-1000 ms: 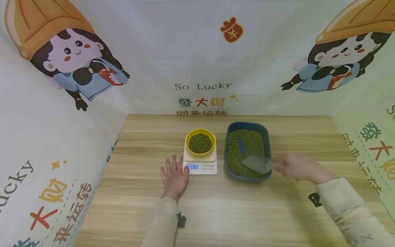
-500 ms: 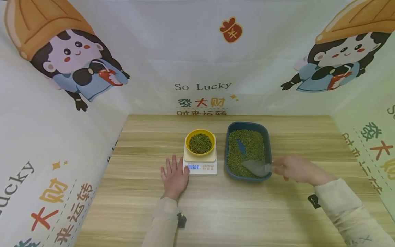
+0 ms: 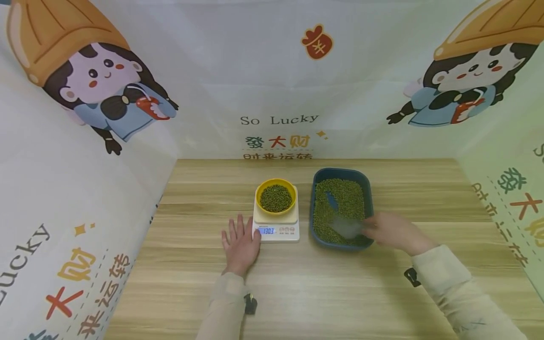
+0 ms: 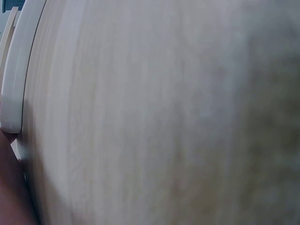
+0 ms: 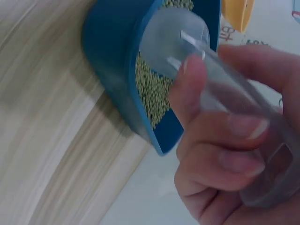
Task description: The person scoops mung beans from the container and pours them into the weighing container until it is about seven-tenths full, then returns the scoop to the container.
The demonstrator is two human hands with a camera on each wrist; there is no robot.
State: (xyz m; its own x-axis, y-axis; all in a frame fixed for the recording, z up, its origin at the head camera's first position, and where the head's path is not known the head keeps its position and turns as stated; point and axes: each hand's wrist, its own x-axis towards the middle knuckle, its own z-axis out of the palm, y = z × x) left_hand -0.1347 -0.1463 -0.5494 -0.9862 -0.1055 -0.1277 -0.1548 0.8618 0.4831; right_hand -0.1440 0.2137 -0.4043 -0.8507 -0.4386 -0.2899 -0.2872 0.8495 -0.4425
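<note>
The person's right hand [image 3: 393,231] had its fingers curled round the handle of a clear scoop [image 3: 346,227]; the scoop's wide end was inside the blue tub [image 3: 371,196], at the near end, by the small green beans [image 3: 350,193]; it looked blurry from where I stood, so I could not tell how many beans, if any, it held. A bare strip of blue tub floor [image 3: 332,201] showed through the beans.

The left hand [image 3: 241,250] lay flat on the wooden table [image 3: 314,288] with its fingers spread out; its thumb was at the left edge of the white scale [image 3: 293,237], and it gripped nothing. On the scale sat a round yellow bowl [image 3: 294,202] with green beans in it too; the little screen [image 3: 267,231] said 130.3. The scale stood to the left of the tub, near but apart from it.

Both arms wore pale sleeves [image 3: 444,271]; behind the table hung a white sheet [image 3: 361,132] with "So Lucky" and cartoon children in orange hats on it.
</note>
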